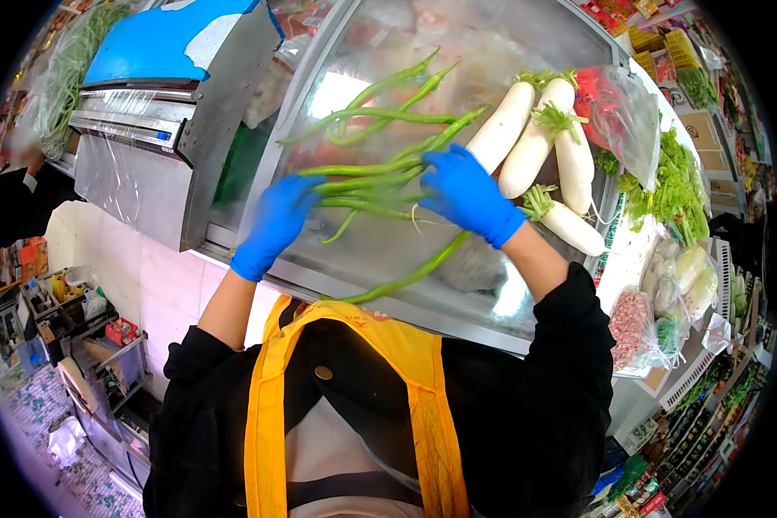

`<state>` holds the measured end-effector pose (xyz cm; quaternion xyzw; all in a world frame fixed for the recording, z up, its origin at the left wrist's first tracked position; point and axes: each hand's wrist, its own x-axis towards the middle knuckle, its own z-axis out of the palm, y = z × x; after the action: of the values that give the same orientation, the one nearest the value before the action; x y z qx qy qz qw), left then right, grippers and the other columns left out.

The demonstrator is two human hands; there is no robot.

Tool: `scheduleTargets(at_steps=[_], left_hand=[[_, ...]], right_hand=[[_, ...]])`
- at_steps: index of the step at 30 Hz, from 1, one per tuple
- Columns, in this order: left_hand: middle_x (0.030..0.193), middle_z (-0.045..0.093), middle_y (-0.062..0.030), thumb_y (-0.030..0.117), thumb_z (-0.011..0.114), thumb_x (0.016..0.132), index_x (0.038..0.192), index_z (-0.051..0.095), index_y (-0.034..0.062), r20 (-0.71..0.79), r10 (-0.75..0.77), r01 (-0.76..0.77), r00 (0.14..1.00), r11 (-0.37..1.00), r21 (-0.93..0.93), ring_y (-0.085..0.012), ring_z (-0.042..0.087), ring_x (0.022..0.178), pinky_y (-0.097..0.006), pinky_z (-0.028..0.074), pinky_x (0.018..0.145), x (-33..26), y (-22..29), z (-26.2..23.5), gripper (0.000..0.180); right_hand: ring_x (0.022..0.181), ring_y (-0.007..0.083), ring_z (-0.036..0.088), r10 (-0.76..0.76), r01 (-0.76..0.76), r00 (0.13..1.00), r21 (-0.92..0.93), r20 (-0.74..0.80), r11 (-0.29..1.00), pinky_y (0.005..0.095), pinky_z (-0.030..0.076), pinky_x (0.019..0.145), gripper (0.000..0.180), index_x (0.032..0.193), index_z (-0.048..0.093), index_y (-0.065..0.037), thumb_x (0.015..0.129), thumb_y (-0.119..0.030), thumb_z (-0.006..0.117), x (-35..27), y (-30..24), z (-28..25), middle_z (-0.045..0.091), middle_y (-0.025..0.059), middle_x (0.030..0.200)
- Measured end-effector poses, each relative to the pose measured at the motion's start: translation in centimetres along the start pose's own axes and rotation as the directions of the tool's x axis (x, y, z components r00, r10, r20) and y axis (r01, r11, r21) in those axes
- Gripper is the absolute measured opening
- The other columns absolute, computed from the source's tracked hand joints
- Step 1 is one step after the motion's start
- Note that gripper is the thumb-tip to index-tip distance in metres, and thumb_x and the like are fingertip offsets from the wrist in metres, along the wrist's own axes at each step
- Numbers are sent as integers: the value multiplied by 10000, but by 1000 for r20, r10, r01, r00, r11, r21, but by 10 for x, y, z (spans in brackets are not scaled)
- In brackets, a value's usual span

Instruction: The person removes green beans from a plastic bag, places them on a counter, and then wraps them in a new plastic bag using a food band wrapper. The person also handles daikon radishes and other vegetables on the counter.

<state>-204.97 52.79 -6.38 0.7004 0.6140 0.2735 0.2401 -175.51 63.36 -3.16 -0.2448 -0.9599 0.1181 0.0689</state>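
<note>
Blue-gloved left hand point(276, 223) and right hand point(468, 195) close around a half-gathered bunch of long green beans point(373, 177) on the glass freezer lid point(388, 250), several beans still splayed loose beside white radishes point(535, 142).

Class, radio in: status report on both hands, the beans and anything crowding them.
Left hand and right hand, blue-gloved, both gripping long green beans over glass freezer lid. White radishes lie right of right hand.
</note>
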Motion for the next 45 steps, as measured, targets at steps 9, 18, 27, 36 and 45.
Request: scheduleTargets(at_steps=[9, 18, 27, 36, 45], left_hand=[[963, 584, -162, 34, 513, 843, 1025, 608, 34, -105, -73, 82, 992, 993, 80, -315, 573, 908, -344, 462, 778, -24, -35, -17, 206], [1023, 593, -146, 37, 515, 849, 1019, 618, 32, -181, -84, 84, 980, 996, -5, -277, 570, 967, -324, 439, 839, -25, -24, -26, 199], [1008, 625, -126, 93, 510, 878, 1066, 612, 23, -177, -291, 256, 940, 947, -193, -217, 590, 907, -299, 452, 813, -63, -32, -38, 225], [952, 633, -135, 78, 555, 850, 996, 632, 30, -152, -94, 89, 984, 995, -38, -250, 605, 883, -321, 458, 781, -47, -12, -20, 172], [848, 651, -143, 136, 596, 843, 985, 645, 11, -143, -284, 238, 948, 932, -274, -174, 628, 752, -290, 472, 658, -35, 15, -10, 195]], right_hand=[[836, 320, 561, 116, -108, 992, 133, -55, 985, 393, 449, 754, 147, 854, 615, -51, 757, -161, 602, -13, -2, -2, 605, 123, 941], [853, 330, 579, 330, -309, 938, -178, 102, 934, 432, 451, 731, 314, 987, 544, -77, 737, -232, 654, 34, 97, 19, 610, 145, 903], [749, 348, 592, 320, -319, 947, 57, -14, 946, 402, 459, 642, 191, 940, 563, -68, 815, -207, 602, 3, 86, -55, 609, 174, 800], [624, 79, 505, 718, -513, 695, 679, -31, 525, 229, 418, 575, 232, 934, 582, 14, 878, -211, 575, -39, 64, -66, 549, 20, 689], [538, 86, 452, 600, -285, 700, 922, 387, -263, 266, 489, 601, 308, 937, 578, -2, 918, -299, 497, -46, -60, 31, 508, 22, 668]])
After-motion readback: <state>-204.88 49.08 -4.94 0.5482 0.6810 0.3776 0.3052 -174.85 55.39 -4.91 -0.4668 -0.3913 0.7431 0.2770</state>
